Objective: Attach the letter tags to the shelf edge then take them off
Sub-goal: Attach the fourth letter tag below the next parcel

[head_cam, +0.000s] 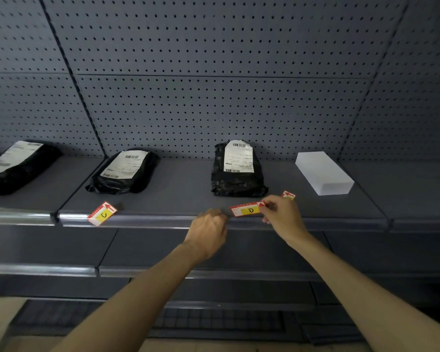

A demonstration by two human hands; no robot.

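A red-and-white tag with a yellow "D" patch (247,210) is held at its right end by my right hand (281,212), just above the shelf edge (163,221). My left hand (208,226) is at the edge just left of that tag, fingers curled; I cannot see anything in it. A second tag marked "C" (102,213) lies tilted over the shelf edge to the left. A third tag (288,195) pokes out behind my right hand, its letter hidden.
Black parcels with white labels lie on the shelf: one at far left (18,166), one left of centre (125,171), one at centre (238,168). A white box (323,172) stands at right. Pegboard wall behind; lower shelves (137,271) below.
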